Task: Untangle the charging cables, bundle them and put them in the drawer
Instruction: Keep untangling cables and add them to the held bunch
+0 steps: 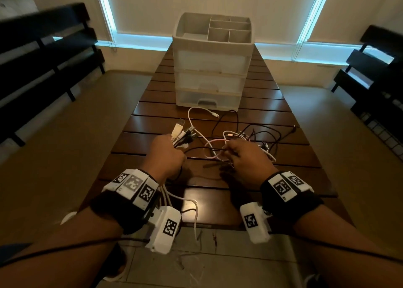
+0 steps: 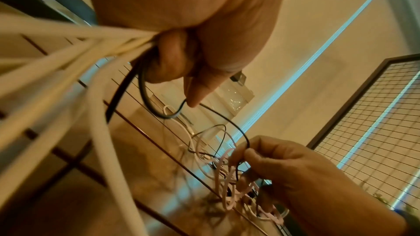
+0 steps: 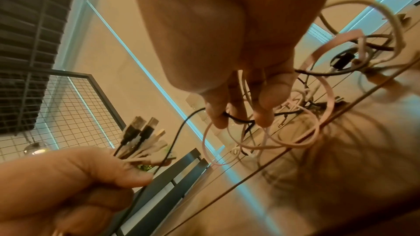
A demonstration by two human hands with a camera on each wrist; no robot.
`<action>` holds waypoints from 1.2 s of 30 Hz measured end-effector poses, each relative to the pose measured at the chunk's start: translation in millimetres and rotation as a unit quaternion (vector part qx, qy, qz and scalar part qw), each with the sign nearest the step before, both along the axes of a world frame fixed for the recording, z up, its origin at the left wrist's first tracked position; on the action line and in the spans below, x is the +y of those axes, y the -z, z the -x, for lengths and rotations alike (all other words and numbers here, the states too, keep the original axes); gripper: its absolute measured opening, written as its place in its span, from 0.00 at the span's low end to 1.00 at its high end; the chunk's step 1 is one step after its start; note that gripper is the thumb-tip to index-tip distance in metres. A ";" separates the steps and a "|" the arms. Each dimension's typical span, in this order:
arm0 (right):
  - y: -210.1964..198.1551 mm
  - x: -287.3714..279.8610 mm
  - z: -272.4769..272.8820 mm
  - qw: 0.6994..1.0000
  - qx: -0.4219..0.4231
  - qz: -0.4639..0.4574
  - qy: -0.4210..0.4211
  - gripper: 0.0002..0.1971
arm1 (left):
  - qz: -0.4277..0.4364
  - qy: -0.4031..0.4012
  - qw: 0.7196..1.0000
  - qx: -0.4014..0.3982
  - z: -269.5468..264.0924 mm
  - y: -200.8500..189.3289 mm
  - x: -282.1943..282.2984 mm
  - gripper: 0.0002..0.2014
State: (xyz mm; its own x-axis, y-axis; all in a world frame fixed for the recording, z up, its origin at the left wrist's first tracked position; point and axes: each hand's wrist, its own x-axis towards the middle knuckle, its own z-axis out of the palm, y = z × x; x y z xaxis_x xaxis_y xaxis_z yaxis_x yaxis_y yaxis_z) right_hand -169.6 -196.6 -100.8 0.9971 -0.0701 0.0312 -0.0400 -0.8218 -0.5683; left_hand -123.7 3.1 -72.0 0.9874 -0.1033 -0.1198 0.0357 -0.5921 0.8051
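Left hand (image 1: 166,154): fist closed round gathered white and black charging-cable plug ends (image 1: 182,135) (plugs fanned upward). Right hand (image 1: 246,159): fingertips pinching thin black cable (image 3: 236,119) amid pink-white tangle (image 1: 239,139) on brown slatted table (image 1: 272,113). Beyond: translucent three-drawer plastic unit (image 1: 210,69), drawers closed.

Two hands (image 1: 168,154), one three-drawer organizer (image 1: 212,63)
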 end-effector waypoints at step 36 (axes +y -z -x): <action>-7.5 1.3 2.3 0.996 0.011 0.056 -0.076 0.12 | 0.030 0.023 0.994 -0.099 11.5 -13.3 -9.6 0.05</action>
